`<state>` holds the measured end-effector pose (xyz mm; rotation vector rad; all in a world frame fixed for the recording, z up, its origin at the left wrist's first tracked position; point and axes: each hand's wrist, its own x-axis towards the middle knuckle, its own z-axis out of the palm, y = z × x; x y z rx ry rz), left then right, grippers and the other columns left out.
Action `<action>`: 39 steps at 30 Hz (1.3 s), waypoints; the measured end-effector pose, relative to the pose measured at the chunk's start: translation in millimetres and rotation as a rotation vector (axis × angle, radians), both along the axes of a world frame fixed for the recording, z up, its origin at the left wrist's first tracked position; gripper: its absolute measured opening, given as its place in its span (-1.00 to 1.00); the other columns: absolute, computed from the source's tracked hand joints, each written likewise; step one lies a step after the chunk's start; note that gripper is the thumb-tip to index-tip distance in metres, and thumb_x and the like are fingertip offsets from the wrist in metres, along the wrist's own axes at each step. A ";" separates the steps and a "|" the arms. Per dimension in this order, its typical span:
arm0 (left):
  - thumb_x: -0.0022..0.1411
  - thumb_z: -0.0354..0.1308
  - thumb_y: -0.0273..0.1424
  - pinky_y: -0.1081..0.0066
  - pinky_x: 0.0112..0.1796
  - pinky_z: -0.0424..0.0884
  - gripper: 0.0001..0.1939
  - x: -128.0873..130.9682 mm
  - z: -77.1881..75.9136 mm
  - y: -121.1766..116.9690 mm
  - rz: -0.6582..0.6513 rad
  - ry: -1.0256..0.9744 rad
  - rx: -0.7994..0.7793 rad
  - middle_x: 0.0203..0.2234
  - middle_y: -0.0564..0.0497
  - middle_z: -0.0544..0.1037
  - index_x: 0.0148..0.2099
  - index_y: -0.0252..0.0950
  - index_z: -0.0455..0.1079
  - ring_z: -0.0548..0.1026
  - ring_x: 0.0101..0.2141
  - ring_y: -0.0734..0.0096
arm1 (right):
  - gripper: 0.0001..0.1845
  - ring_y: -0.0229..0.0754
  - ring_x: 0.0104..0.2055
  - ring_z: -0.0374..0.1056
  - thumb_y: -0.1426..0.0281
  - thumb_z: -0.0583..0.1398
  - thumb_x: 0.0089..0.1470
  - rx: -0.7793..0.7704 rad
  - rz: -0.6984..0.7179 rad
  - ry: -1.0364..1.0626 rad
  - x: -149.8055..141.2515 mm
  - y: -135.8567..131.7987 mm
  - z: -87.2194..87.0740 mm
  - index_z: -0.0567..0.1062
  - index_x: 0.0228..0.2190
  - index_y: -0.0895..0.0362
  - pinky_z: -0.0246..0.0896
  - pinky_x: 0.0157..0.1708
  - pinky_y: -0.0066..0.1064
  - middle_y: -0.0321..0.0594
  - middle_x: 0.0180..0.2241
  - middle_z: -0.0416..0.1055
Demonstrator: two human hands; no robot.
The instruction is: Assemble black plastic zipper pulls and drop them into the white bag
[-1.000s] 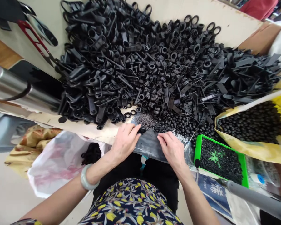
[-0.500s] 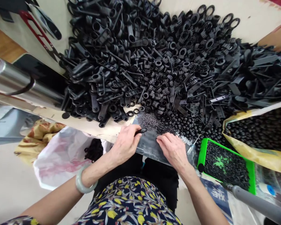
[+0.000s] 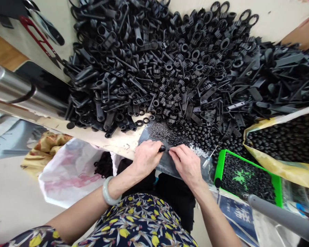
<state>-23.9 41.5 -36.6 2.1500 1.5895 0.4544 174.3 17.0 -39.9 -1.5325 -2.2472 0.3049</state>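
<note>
My left hand [image 3: 147, 156] is closed around a black plastic part [image 3: 162, 148], whose rounded end sticks out past the thumb; the rest is hidden in the fist. Just to its right, my right hand [image 3: 187, 163] has thumb and forefinger pinched together, and whatever is between them is too small to make out. Both hands are over a grey sheet [image 3: 167, 165] at the table's front edge. Beyond the fingers lie a heap of tiny metal pieces [image 3: 157, 132] and some shiny silver pins [image 3: 199, 151].
Black plastic parts [image 3: 134, 68] are piled across the table. To the right are a thin screwdriver [image 3: 207, 161], a green tray [image 3: 222, 157] of small black pieces and a yellow-edged bag [image 3: 278, 168]. A steel flask [image 3: 12, 85] lies left; a white bag [image 3: 61, 178] hangs below.
My left hand has moved right, and the black part in it has turned so its end points toward my right hand. The right fingertips have shifted slightly left, narrowing the gap.
</note>
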 end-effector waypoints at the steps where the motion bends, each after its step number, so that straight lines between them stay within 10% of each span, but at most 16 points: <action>1: 0.33 0.24 -0.46 0.28 -0.26 0.33 -0.96 2.4 -1.5 1.0 -0.013 0.043 0.007 -0.36 -0.06 0.61 -0.22 -0.26 0.51 0.53 -0.26 0.18 | -0.83 -0.17 -0.23 0.44 0.31 0.16 0.42 0.024 0.010 -0.028 -4.1 1.0 -2.1 0.55 -0.15 0.07 0.25 -0.20 -0.32 -0.23 -0.25 0.55; 18: 0.27 0.23 -0.51 0.17 -0.18 0.38 -0.96 18.8 4.9 17.6 -0.207 0.235 0.095 -0.31 -0.13 0.62 -0.27 -0.30 0.47 0.55 -0.18 0.09 | -0.85 -0.21 -0.26 0.44 0.41 0.16 0.41 0.132 -0.051 -0.066 -5.7 -0.7 -13.6 0.54 -0.21 0.11 0.19 -0.27 -0.34 -0.23 -0.30 0.53; 23: 0.26 0.21 -0.52 0.29 -0.19 0.42 -0.93 -2.3 17.3 14.9 -0.126 -0.213 -0.051 -0.32 -0.04 0.65 -0.25 -0.29 0.51 0.56 -0.26 0.26 | -0.82 -0.21 -0.24 0.45 0.36 0.14 0.44 0.115 -0.021 -0.120 -5.2 -0.4 -12.1 0.54 -0.19 0.09 0.16 -0.28 -0.35 -0.22 -0.28 0.54; 31: 0.25 0.30 -0.22 0.51 -0.49 0.31 -0.75 -18.8 23.1 -20.6 0.351 -1.161 -0.647 -0.59 0.06 0.54 -0.30 -0.31 0.45 0.39 -0.58 0.53 | -0.79 -0.21 -0.29 0.42 0.34 0.11 0.43 -0.043 -0.063 0.121 -7.9 4.3 -1.9 0.54 -0.20 0.07 0.21 -0.31 -0.36 -0.21 -0.27 0.51; 39: 0.27 0.35 -0.20 0.49 -0.42 0.45 -0.72 -10.7 15.3 -26.2 0.116 -1.180 -0.769 -0.50 -0.02 0.64 -0.26 -0.34 0.50 0.55 -0.50 0.46 | -0.86 -0.23 -0.28 0.40 0.27 0.23 0.34 -0.414 -0.058 0.829 -10.1 -17.3 21.7 0.58 -0.23 0.04 0.33 -0.33 -0.42 -0.25 -0.28 0.45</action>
